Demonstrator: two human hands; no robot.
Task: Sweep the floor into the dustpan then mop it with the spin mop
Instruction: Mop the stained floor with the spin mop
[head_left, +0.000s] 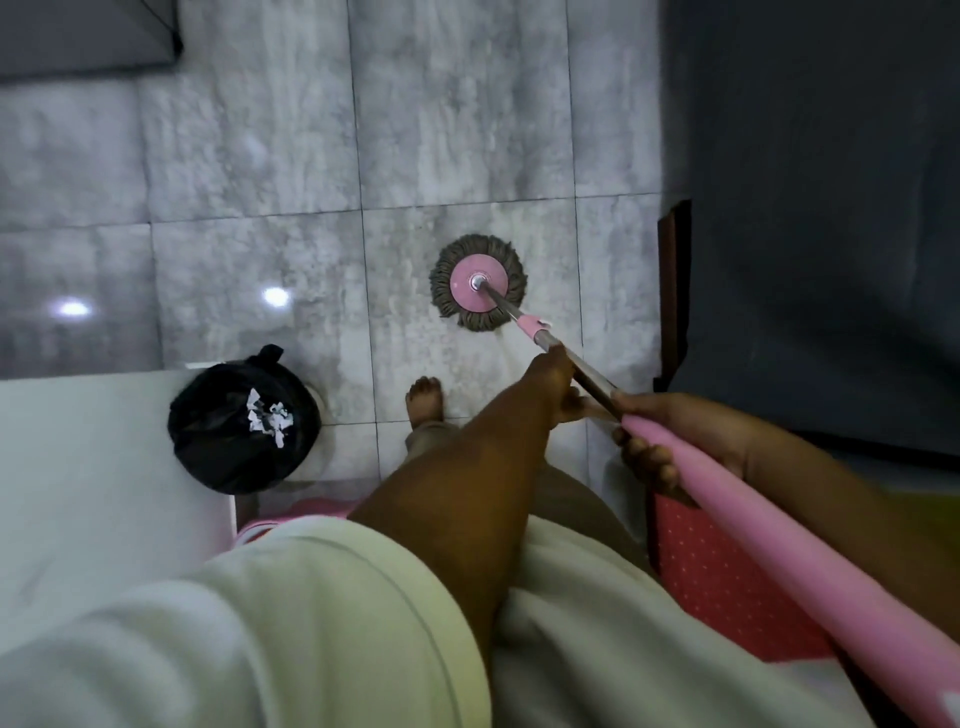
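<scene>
The spin mop (478, 289) sits flat on the grey tiled floor (249, 156), strands splayed round its pink disc. The left hand (550, 382) wraps the metal shaft; the right hand (670, 441) grips the pink handle. Overlapping strokes, head kept flat, should serve best (minding the bare foot (426, 397) and lined bin (241, 426)).

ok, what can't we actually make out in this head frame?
- Spin mop bucket: only a pink edge shows in the head view; the left arm and white sleeve cover the rest.
- Dustpan and broom: not in view.
- Mop handle: top end cut off by the bottom-right corner.
- Left hand grip: seen from behind, fingers mostly hidden.
- White scraps in the black bin bag: too small to identify.
</scene>
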